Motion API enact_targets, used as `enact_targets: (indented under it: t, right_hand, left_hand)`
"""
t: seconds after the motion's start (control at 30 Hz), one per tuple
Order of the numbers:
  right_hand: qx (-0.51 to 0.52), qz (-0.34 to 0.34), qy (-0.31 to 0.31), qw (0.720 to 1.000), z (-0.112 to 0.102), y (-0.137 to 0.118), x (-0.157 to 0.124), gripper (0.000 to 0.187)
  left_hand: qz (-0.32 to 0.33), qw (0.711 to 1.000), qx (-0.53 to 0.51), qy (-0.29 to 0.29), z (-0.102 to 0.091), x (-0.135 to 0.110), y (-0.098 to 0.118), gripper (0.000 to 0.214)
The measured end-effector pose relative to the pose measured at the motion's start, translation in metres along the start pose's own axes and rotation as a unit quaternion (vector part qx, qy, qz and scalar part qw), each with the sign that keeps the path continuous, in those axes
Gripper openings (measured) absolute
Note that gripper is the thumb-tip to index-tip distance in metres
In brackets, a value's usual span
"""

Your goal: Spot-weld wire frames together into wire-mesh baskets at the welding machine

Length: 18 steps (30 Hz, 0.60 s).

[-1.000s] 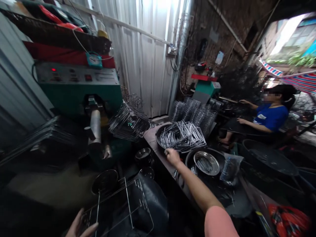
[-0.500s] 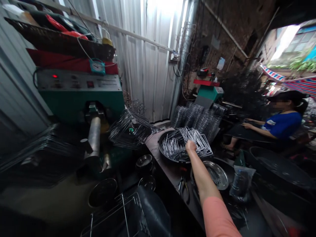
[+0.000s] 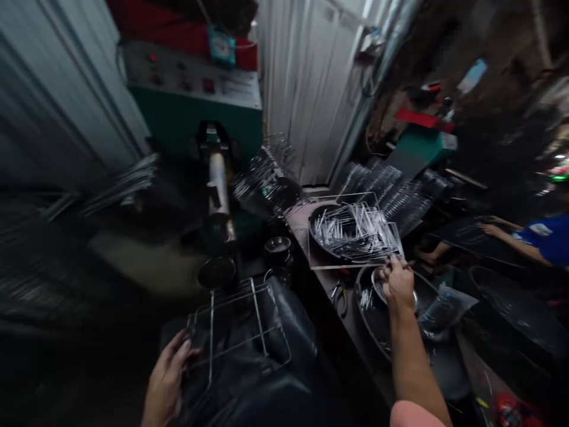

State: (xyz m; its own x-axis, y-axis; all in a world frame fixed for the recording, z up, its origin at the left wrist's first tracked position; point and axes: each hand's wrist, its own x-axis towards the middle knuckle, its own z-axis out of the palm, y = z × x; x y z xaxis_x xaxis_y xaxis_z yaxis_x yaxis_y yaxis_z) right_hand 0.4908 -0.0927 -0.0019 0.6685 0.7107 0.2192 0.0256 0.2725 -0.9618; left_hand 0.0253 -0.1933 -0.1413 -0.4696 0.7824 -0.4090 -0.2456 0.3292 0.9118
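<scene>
At lower left, the left hand [image 3: 165, 375] grips a silvery wire rack [image 3: 259, 317], perhaps for steadiness; the right hand [image 3: 399, 286] pinches a rectangular metal frame [image 3: 331, 267].

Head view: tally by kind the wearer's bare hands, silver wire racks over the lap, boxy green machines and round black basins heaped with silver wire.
Bare hands (left, right): 2
Silver wire rack: 1
Boxy green machines: 2
Heaped round black basin: 1
Total: 6
</scene>
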Motion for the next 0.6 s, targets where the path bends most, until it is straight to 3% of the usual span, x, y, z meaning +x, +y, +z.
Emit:
enact_targets:
  t: [0.07, 0.17, 0.3, 0.4, 0.6]
  right_hand:
    - [0.049, 0.134, -0.061, 0.988, 0.008, 0.005, -0.047, 0.032]
    - [0.056, 0.301, -0.126, 0.944, 0.036, 0.014, -0.122, 0.036]
    - [0.032, 0.399, -0.191, 0.896, 0.074, 0.034, -0.197, 0.044]
    - [-0.006, 0.409, -0.231, 0.883, 0.081, 0.05, -0.218, 0.047]
    - [-0.147, 0.404, -0.331, 0.84, 0.055, 0.066, -0.212, 0.04]
  left_hand:
    - [0.0, 0.997, -0.079, 0.001, 0.003, -0.007, 0.004, 0.061]
    - [-0.013, 0.982, -0.185, -0.022, 0.001, -0.01, 0.004, 0.06]
    - [-0.045, 0.969, -0.237, -0.054, -0.006, -0.008, 0.004, 0.055]
    - [-0.069, 0.963, -0.254, -0.062, -0.009, -0.004, 0.007, 0.049]
    - [-0.073, 0.974, -0.204, -0.059, -0.011, 0.006, 0.011, 0.048]
